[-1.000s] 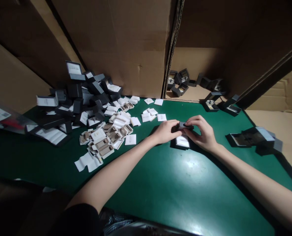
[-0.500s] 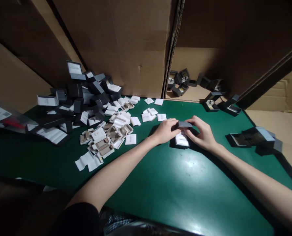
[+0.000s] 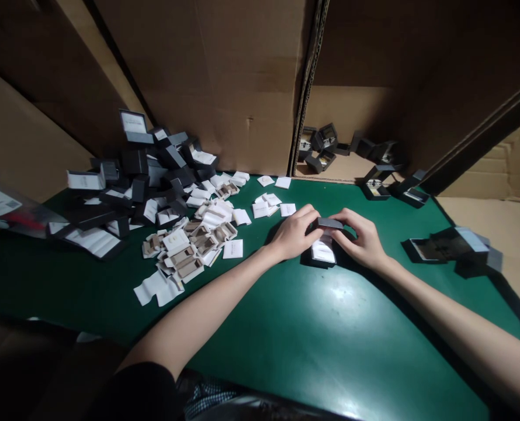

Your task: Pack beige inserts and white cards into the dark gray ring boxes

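Left hand (image 3: 295, 234) and right hand (image 3: 360, 238) pinching dark lid (image 3: 329, 223) at opposite ends, right of frame centre; white-lined box (image 3: 323, 251) below not yet closed (judging by raised lid); open boxes (image 3: 376, 188) upper right, dark box pile (image 3: 139, 188) upper left

Centre of the frame: the raised part of the dark box (image 3: 329, 224) conceals some fingertips of the left hand (image 3: 295, 235) and right hand (image 3: 360, 238). Print on the white cards (image 3: 232, 248) is too small to read. Upper left: the pile of black boxes (image 3: 134, 162) overlaps itself; its lower boxes are partly covered. Left edge: the plastic bag (image 3: 32, 216) is cut off. Upper right: contents of the small boxes (image 3: 329, 134) inside the carton (image 3: 343, 105) are too small to identify. Bottom edge: the black sleeve (image 3: 141, 386) and checked cloth (image 3: 207, 396) are cut off. Right edge: the right forearm (image 3: 457, 316) leaves the frame.
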`<state>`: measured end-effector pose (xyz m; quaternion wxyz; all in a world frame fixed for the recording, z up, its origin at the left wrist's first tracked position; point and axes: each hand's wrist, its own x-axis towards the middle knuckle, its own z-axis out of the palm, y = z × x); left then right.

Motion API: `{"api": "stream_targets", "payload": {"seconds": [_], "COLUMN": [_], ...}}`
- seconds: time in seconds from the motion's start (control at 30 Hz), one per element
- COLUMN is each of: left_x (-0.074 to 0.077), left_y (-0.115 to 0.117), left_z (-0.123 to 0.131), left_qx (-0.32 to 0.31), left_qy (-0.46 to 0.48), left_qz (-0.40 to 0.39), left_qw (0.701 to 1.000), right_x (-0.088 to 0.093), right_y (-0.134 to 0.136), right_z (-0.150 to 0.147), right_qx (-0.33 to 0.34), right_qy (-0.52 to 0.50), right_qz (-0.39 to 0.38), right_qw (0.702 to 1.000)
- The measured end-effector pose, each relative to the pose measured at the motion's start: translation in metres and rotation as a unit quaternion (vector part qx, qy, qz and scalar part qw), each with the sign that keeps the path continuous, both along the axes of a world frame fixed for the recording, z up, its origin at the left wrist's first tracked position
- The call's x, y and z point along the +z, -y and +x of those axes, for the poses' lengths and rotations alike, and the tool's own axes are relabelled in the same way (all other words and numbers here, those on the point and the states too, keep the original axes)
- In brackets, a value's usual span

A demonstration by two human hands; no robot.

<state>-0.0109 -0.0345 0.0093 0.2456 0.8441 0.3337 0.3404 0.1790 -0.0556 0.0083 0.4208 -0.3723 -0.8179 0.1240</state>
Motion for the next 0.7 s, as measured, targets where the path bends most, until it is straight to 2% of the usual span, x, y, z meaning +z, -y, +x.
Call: {"api": "stream_targets", "payload": {"seconds": [0.3, 0.5, 0.7], "left_x": [0.0028, 0.0018, -0.0005], "left_y": [0.0013, 0.0018, 0.0027], "left_z": [-0.0002, 0.0001, 0.0021], "left_qx": [0.001, -0.019, 0.020], "left_qy": [-0.024, -0.027, -0.061], "left_qz": [0.000, -0.005, 0.010], "left_qw": [1.000, 0.999, 0.998], "right_x": [0.0004, -0.0008, -0.0003], "right_y": [0.0003, 0.0020, 0.0002], "right_z": [-0.0001, 0.0013, -0.0018], "right_qx": [-0.005, -0.007, 0.009], "right_qy": [-0.003, -0.015, -0.013], "right_qz": [0.014, 0.041, 0.010], "right_qw": [1.000, 0.999, 1.000]}}
